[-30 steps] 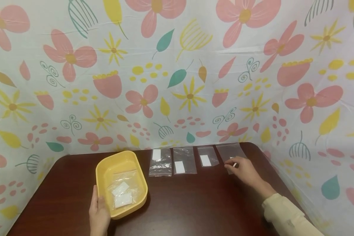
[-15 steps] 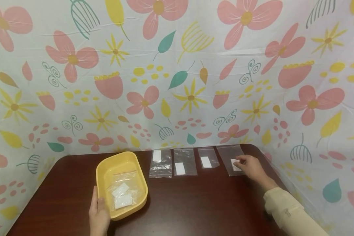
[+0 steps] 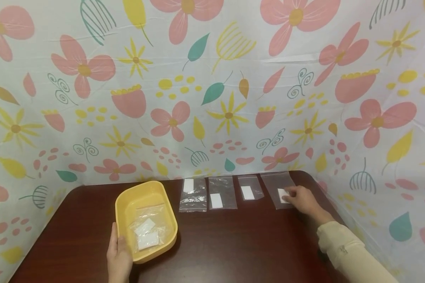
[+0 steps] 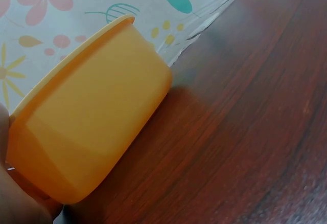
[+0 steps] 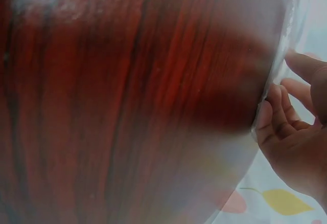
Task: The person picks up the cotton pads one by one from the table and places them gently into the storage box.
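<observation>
My left hand [image 3: 119,257] grips the left side of a yellow plastic tray [image 3: 170,192], its thumb inside the rim. In the left wrist view the tray's outer wall [image 4: 102,106] leans up off the tabletop. Inside the tray lie clear zip bags [image 3: 156,212] with white pieces. At the back right, my right hand [image 3: 304,200] pinches a clear zip bag [image 3: 274,182] at its white piece, partly covering that piece. The right wrist view shows the bent fingers [image 5: 278,111] of that hand at the bag's edge.
Three more clear zip bags, each with a white piece, lie in a row along the back edge: left [image 3: 196,202], middle [image 3: 228,192] and right [image 3: 256,192]. Flowered cloth [image 3: 212,129] hangs behind and beside the dark wooden table [image 3: 233,243].
My right hand has shifted right across the rightmost zip bag, uncovering more of its white piece and lower edge. The left hand and tray look the same.
</observation>
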Demonstrator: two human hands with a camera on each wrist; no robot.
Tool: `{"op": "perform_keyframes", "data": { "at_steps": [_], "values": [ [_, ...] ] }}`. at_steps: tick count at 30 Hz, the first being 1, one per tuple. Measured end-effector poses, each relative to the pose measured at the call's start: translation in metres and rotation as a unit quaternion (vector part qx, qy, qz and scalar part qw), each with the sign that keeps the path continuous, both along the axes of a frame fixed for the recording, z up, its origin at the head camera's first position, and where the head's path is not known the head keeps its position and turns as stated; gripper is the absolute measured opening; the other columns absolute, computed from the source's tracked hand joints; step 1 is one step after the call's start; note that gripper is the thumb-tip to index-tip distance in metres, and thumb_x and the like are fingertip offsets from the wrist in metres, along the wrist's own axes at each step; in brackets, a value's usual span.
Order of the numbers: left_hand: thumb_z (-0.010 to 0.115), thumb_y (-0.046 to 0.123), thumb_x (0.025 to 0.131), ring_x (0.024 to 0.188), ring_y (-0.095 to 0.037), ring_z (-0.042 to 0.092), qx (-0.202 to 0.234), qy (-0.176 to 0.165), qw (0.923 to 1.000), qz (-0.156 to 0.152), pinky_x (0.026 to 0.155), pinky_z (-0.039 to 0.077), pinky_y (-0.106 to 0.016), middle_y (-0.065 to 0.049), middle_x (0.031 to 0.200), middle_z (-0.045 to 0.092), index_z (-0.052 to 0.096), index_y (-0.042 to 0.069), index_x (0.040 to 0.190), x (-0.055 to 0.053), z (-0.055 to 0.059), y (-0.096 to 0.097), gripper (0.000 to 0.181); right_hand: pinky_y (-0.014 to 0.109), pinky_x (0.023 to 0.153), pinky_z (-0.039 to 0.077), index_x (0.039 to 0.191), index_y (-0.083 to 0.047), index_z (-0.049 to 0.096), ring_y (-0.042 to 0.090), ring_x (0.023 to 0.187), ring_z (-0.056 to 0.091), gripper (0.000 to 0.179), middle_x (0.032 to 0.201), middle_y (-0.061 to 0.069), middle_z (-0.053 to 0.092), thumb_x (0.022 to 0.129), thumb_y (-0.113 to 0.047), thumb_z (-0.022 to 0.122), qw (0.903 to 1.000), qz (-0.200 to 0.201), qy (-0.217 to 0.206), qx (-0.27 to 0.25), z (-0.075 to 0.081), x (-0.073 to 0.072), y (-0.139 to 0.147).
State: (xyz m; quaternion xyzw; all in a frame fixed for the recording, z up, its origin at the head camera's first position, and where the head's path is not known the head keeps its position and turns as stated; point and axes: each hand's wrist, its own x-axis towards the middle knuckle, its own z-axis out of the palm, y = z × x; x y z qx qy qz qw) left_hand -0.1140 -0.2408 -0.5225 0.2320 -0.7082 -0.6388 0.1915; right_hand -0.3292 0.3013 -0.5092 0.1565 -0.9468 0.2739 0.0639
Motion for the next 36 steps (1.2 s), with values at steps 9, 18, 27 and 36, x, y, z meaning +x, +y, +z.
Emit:
{"op": "perform_keyframes", "data": {
  "at_steps": [9, 18, 27, 36],
  "values": [
    [0.025, 0.023, 0.111, 0.144, -0.040, 0.023, -0.004, 0.001, 1.0000, -0.003, 0.121, 0.016, -0.033, -0.014, 0.165, 0.015, 0.009, 0.025, 0.163, -0.001, 0.001, -0.001, 0.054, 0.039, 0.065, 0.048, 0.112, 0.006, 0.074, 0.021, 0.075, 0.055, 0.033, 0.087, 0.011, 0.067, 0.088, -0.016, 0.080, 1.0000, -0.008, 0.003, -0.002, -0.002, -0.001, 0.001],
    [0.026, 0.024, 0.111, 0.141, -0.042, 0.030, -0.012, 0.006, 0.9999, -0.004, 0.093, 0.026, 0.003, -0.019, 0.162, 0.022, 0.010, 0.026, 0.163, -0.001, 0.001, -0.001, 0.054, 0.040, 0.065, 0.049, 0.107, 0.004, 0.076, 0.027, 0.078, 0.060, 0.024, 0.087, 0.013, 0.067, 0.088, -0.012, 0.078, 0.9997, -0.017, 0.017, -0.002, -0.004, 0.000, 0.001],
    [0.025, 0.024, 0.111, 0.141, -0.041, 0.030, -0.005, 0.008, 0.9999, -0.009, 0.092, 0.029, 0.002, -0.018, 0.163, 0.021, 0.009, 0.025, 0.163, -0.001, 0.001, -0.001, 0.055, 0.049, 0.071, 0.053, 0.094, -0.004, 0.081, 0.031, 0.079, 0.064, 0.010, 0.084, 0.007, 0.069, 0.088, -0.009, 0.076, 0.9973, -0.045, 0.058, 0.000, -0.010, -0.001, 0.002],
    [0.025, 0.024, 0.111, 0.141, -0.040, 0.029, -0.006, 0.002, 1.0000, -0.006, 0.092, 0.027, 0.003, -0.019, 0.163, 0.021, 0.009, 0.026, 0.163, 0.000, 0.001, 0.000, 0.055, 0.046, 0.069, 0.052, 0.095, -0.003, 0.081, 0.028, 0.078, 0.063, 0.010, 0.085, 0.007, 0.069, 0.089, -0.009, 0.075, 0.9973, -0.053, 0.051, -0.002, -0.010, 0.000, 0.001]
  ]
}}
